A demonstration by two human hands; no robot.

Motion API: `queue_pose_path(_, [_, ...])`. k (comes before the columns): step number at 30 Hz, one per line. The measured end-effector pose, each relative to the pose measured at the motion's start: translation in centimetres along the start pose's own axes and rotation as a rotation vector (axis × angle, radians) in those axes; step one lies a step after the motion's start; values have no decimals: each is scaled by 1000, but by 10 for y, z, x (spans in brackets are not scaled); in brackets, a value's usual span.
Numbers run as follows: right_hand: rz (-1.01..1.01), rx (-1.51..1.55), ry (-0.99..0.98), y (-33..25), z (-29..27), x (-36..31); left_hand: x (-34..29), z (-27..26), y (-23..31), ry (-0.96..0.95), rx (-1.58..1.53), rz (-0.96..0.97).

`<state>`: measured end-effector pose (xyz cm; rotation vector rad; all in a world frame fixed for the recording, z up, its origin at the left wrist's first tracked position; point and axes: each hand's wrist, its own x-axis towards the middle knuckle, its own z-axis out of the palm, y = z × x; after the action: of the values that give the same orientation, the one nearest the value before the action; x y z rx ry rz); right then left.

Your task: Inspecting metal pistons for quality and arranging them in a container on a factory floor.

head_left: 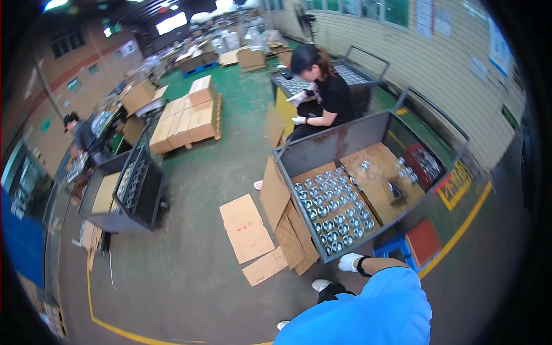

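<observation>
My right hand, in a white glove with a black wristband, sits at the near corner of a grey metal cart. Whether it grips the rim is unclear. My blue sleeve fills the lower edge. My left hand is out of sight. In the cart, several shiny round metal parts lie in rows on a cardboard layer. To their right is bare brown cardboard with a few more parts on it. Cardboard sheets lean against the cart's left side.
A person in black with white gloves sits behind the cart, by a second cart of parts. Flat cardboard pieces lie on the floor. A black cart, a box pallet, a blue crate and yellow floor lines surround me.
</observation>
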<state>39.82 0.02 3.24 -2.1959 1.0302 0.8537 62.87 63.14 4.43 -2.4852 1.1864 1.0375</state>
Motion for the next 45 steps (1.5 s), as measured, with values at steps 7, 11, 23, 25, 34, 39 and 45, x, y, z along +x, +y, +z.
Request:
queue_pose_path(7, [284,164,-117,-32,151,-93,9,-13,-112,-24,48,135])
queue_pose_path(11, [258,177,-110,-71,208,-122,-10,4,-140,-60,19,172])
queue_pose_path(23, [302,20,-172,-92,173,-160,-57,63,-146,-162,-90,198])
queue_pose_path(25, [451,190,-136,-86,169,-163,-62,78,-134,-172,-127,195])
queue_pose_path(34, [42,-415,-132,-38,173,-170,-67,128,-63,-189,-301,212])
queue_pose_path(39, [534,222,-79,-56,146,-165,-30,127,-59,-159,-319,228])
queue_pose_path(45, [511,213,-47,-98,118,-175,-19,129,-74,-167,-310,238])
